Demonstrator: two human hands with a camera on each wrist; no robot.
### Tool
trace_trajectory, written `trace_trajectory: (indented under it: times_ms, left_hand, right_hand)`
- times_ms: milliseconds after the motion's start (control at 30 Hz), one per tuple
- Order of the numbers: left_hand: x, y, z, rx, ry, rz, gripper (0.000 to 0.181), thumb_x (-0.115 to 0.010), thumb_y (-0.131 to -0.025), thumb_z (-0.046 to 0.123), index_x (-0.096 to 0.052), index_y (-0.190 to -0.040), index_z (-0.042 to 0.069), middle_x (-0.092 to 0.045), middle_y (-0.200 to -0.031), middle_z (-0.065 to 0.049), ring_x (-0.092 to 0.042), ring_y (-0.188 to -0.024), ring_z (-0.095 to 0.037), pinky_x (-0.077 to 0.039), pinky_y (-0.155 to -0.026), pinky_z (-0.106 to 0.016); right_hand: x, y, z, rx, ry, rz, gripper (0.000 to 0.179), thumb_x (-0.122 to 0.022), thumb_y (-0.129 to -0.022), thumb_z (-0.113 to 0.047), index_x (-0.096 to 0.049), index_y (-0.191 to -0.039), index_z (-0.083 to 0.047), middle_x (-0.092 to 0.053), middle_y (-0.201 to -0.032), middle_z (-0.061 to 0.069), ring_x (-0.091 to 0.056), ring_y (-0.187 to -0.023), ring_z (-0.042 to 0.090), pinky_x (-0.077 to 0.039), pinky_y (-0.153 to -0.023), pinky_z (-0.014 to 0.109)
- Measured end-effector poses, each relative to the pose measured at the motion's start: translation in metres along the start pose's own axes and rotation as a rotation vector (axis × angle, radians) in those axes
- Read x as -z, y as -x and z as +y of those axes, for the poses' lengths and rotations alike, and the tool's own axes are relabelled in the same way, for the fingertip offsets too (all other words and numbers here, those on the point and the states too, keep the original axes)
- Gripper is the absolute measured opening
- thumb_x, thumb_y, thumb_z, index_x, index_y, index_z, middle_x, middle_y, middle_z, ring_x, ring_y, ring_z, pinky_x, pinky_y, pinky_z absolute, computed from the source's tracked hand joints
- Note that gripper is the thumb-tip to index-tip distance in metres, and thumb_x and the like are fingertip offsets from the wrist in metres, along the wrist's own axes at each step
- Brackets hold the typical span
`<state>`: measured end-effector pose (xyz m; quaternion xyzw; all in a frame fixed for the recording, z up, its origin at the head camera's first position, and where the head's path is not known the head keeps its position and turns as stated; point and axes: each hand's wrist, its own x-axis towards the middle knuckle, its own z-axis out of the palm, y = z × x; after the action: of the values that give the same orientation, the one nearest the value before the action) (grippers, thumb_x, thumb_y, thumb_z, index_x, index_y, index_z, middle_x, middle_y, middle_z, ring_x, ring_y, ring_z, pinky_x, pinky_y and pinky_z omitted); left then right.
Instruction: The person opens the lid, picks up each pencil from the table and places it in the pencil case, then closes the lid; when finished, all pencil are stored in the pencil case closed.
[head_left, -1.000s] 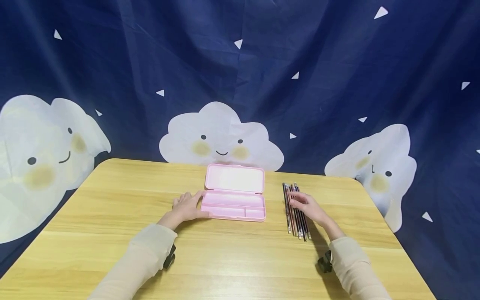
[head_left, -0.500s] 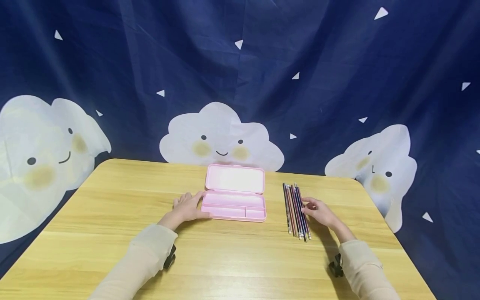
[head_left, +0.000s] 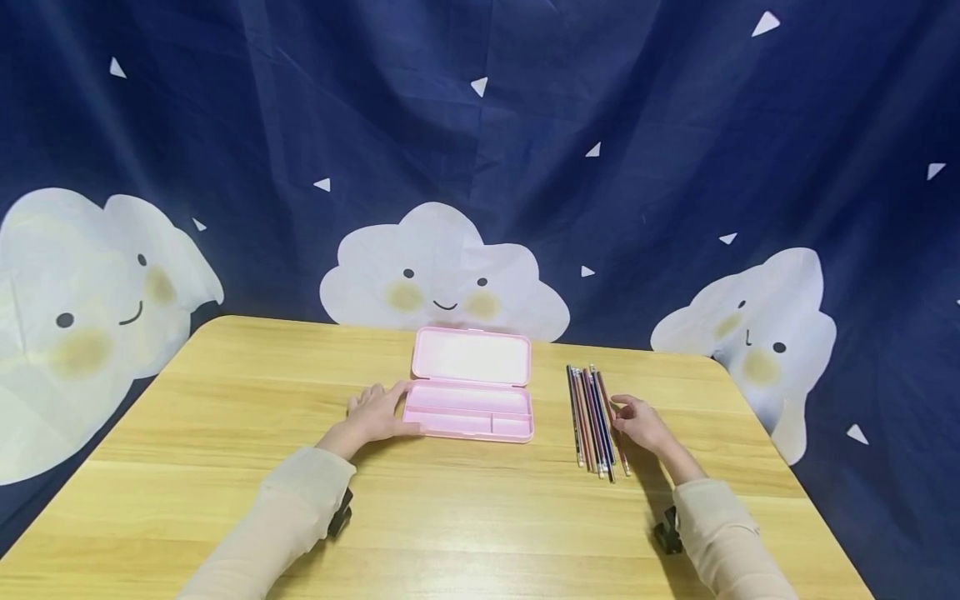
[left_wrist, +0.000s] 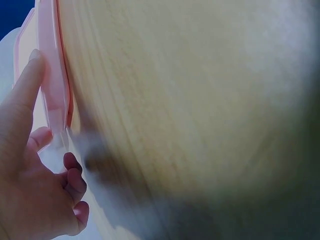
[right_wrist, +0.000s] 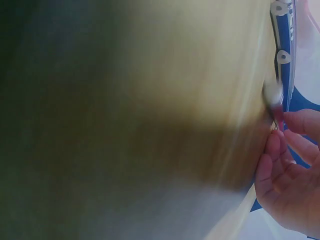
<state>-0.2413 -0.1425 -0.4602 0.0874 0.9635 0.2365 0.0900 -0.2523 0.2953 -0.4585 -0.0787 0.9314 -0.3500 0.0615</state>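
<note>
An open pink pencil case (head_left: 459,397) stands on the table, its compartments bare and its lid tipped back. My left hand (head_left: 372,416) holds the case's left end between thumb and index finger. In the left wrist view the thumb lies on the pink wall (left_wrist: 54,75) while the other fingers curl loosely. Right of the case lies a row of pencils (head_left: 587,417). With my right hand (head_left: 642,422) I pinch a reddish pencil (head_left: 622,452) at the row's right side. The right wrist view shows its red shaft (right_wrist: 278,115) between thumb and fingers.
The wooden table (head_left: 450,517) has rounded far corners. Behind it hangs a dark blue curtain (head_left: 637,100) printed with white clouds and small triangles. Dark wrist cameras (head_left: 340,514) sit at both sleeve cuffs.
My right hand moved from over the pencils to their right side. The reddish pencil now lies slightly apart from the row, shifted right. The left hand and case have stayed put.
</note>
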Motion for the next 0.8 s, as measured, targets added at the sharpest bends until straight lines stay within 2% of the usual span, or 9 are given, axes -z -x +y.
trace_trajectory:
  times_ms: [200, 433, 567, 800]
  left_hand:
    - [-0.0001, -0.0005, -0.0006, -0.002, 0.001, 0.002, 0.087, -0.069, -0.065, 0.059, -0.038, -0.137, 0.022, -0.047, -0.106, -0.017, -0.041, -0.096, -0.03, -0.027, -0.074, -0.04]
    - [0.0011, 0.001, 0.0022, -0.012, 0.017, 0.001, 0.086, -0.07, -0.066, 0.057, -0.038, -0.138, 0.022, -0.047, -0.106, -0.018, -0.04, -0.095, -0.03, -0.026, -0.074, -0.04]
    - [0.001, 0.0019, 0.0022, -0.011, 0.022, -0.003, 0.086, -0.07, -0.066, 0.057, -0.038, -0.138, 0.021, -0.047, -0.108, -0.019, -0.04, -0.097, -0.031, -0.027, -0.077, -0.042]
    - [-0.0003, 0.001, 0.0005, 0.0, 0.019, -0.001, 0.086, -0.07, -0.066, 0.056, -0.037, -0.138, 0.021, -0.047, -0.109, -0.019, -0.04, -0.099, -0.031, -0.027, -0.079, -0.044]
  right_hand:
    - [0.0006, -0.0011, -0.0043, -0.058, 0.034, 0.003, 0.049, -0.059, -0.081, 0.0, -0.042, -0.123, 0.017, -0.059, -0.088, 0.021, -0.056, -0.081, 0.028, -0.049, -0.069, 0.036]
    - [-0.0013, -0.003, -0.0091, -0.137, 0.095, 0.017, 0.042, -0.059, -0.082, -0.004, -0.048, -0.117, 0.016, -0.058, -0.098, 0.031, -0.057, -0.089, 0.038, -0.049, -0.075, 0.044]
    - [-0.0024, -0.0045, -0.0099, -0.17, 0.136, 0.029, 0.041, -0.059, -0.08, -0.003, -0.049, -0.116, 0.015, -0.058, -0.1, 0.032, -0.057, -0.09, 0.04, -0.048, -0.077, 0.046]
    - [-0.003, -0.0034, -0.0106, -0.181, 0.125, 0.042, 0.038, -0.055, -0.08, 0.002, -0.05, -0.115, 0.015, -0.058, -0.101, 0.032, -0.057, -0.092, 0.042, -0.048, -0.079, 0.046]
